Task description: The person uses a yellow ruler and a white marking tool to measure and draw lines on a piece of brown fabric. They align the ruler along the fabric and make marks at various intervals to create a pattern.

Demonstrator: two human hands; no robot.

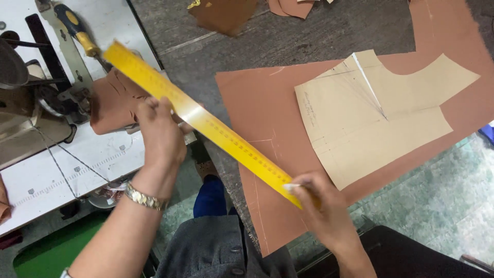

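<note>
1. Yellow ruler (206, 122): long, flat, stiff strip with fine dark markings along its edges and a glossy glare patch near the middle. It runs diagonally from upper left to lower right, above the gap between the sewing table and the cutting table, its lower end over the brown cloth.
2. Brown cloth (262, 113): matte, smooth sheet spread flat on the dark grey table (288, 36), with faint chalk lines near its lower left corner.
3. Paper pattern (370, 113): tan, thin, flat piece lying on the cloth, with a curved cut-out at the upper right, straight sides and pencil lines meeting in a dart.
4. My left hand (160, 135): back of the hand up, fingers curled and closed round the ruler's upper half, thumb side toward the ruler. A metal link watch (145, 198) sits on the wrist; the forearm rises from bottom left.
5. My right hand (321, 203): fingers pinched shut on the ruler's lower end, just over the cloth edge. A small white bit shows at the fingertips; too small to tell what it is.
6. White sewing table (77, 164) at left: smooth top, metal machine parts, a folded brown fabric piece (114, 105), and a tool with a blue and yellow handle (77, 28).
7. More brown scraps (226, 14) lie at the top edge.
</note>
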